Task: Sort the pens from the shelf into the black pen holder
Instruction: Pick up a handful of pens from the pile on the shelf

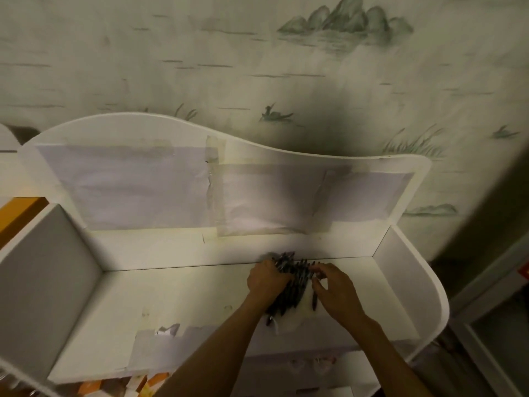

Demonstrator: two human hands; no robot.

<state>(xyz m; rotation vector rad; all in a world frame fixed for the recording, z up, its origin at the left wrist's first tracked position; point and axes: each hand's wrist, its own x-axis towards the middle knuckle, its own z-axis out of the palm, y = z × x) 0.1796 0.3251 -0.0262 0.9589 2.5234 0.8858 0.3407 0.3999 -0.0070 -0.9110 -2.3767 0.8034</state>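
A heap of several dark pens (pixel 292 285) lies on the white shelf (pixel 177 305), right of its middle, near the back panel. My left hand (pixel 266 279) curls around the heap's left side and grips the pens. On the right side of the heap my right hand (pixel 335 287) has its fingertips bent onto the pens. One pen (pixel 314 301) sticks out below my right fingers. No black pen holder is in view.
The shelf has a wavy white back panel (pixel 217 144) with taped paper sheets (pixel 128 187), and upright side walls at the left (pixel 45 267) and at the right (pixel 412 282). Patterned wallpaper rises behind. An orange object (pixel 20 213) lies at the far left.
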